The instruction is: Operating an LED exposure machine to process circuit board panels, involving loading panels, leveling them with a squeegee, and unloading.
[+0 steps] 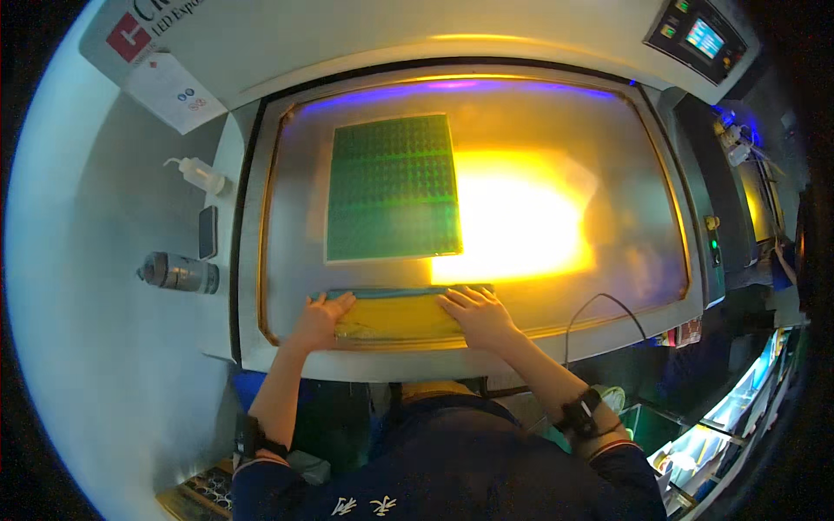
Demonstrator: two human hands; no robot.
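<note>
A long, flat yellow piece with a blue far edge [395, 318] lies along the near side of the machine's metal bed. It looks like folded film or cloth; I cannot tell which. My left hand [322, 319] rests on its left end, fingers stretched out and pointing away from me. On its right end my right hand [476, 314] lies flat, fingers somewhat apart. Beyond both hands, left of the bed's middle, sits a green circuit board panel [393, 187] with rows of small repeated patterns. The hands do not touch this panel.
Bright yellow light glares off the metal bed [295, 217] right of the panel. A thin cable [599, 297] loops over the bed's near right edge. At the left stand a white squeeze bottle [201, 175], a phone [208, 232] and a grey bottle [180, 273]. A control screen [704, 38] sits far right.
</note>
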